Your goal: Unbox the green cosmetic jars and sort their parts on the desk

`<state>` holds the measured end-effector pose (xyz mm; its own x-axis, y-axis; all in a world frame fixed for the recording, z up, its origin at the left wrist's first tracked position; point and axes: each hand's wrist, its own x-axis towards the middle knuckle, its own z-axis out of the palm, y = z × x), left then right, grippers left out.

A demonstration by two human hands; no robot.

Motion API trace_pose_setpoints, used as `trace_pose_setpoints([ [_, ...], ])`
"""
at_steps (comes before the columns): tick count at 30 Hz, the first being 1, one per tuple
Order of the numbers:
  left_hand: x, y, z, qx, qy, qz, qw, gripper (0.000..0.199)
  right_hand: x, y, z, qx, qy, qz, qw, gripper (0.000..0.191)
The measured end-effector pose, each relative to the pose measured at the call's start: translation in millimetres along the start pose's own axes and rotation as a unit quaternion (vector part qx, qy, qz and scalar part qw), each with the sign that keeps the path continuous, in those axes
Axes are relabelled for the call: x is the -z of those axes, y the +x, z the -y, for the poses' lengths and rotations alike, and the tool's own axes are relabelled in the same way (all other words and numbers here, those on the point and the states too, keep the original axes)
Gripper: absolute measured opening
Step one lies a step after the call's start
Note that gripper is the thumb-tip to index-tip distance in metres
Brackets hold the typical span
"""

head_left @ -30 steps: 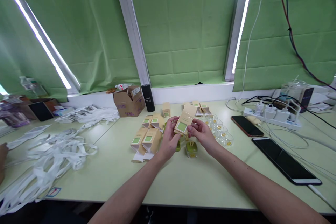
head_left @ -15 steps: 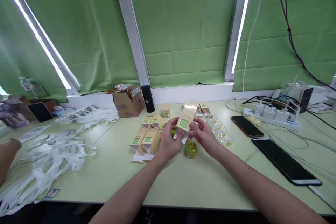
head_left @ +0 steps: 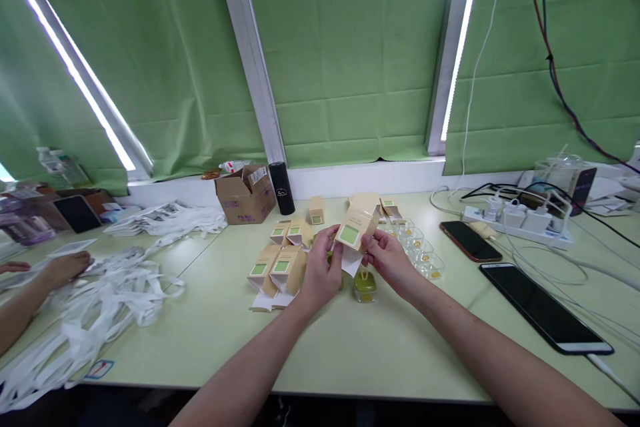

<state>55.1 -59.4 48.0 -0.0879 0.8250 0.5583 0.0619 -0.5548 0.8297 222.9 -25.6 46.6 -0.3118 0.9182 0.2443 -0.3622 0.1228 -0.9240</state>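
Observation:
Both my hands hold one small tan carton (head_left: pixel 358 219) with a green label, raised above the table and tilted. My left hand (head_left: pixel 323 265) grips its left side and my right hand (head_left: pixel 389 255) its lower right side. A white flap hangs from the carton's lower end. Just below stands a small clear jar with a green lid (head_left: pixel 365 285); more green shows partly hidden behind my left hand. Several similar cartons (head_left: pixel 289 268) lie to the left, some with flaps out. Clear small containers (head_left: pixel 423 255) are grouped to the right.
White straps (head_left: pixel 120 297) are heaped at the left, where another person's hand (head_left: pixel 67 268) rests. A cardboard box (head_left: pixel 245 195) and black cylinder (head_left: pixel 281 188) stand behind. Two phones (head_left: pixel 543 307), a power strip (head_left: pixel 520 227) and cables lie on the right of the table (head_left: pixel 400 353).
The held carton has opened out from a flatter form, showing its side. My fingers have shifted slightly on it. The other person's hand has moved right onto the straps.

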Motion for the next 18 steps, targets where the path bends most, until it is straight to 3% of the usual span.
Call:
trace_pose_setpoints([
  [7, 0.2, -2, 1, 0.009, -0.012, 0.033, 0.999, 0.065, 1, 2, -2, -0.025, 0.003, -0.006, 1.0, 0.058],
  [13, 0.0, -2, 0, 0.033, -0.065, 0.055, 0.996, 0.051, -2, -2, 5, -0.036, 0.049, -0.007, 0.998, 0.058],
  [18, 3.3, 5, 5, 0.101, -0.155, 0.054, 0.981, 0.056, -5, -4, 11, -0.045, 0.085, -0.021, 0.995, 0.052],
])
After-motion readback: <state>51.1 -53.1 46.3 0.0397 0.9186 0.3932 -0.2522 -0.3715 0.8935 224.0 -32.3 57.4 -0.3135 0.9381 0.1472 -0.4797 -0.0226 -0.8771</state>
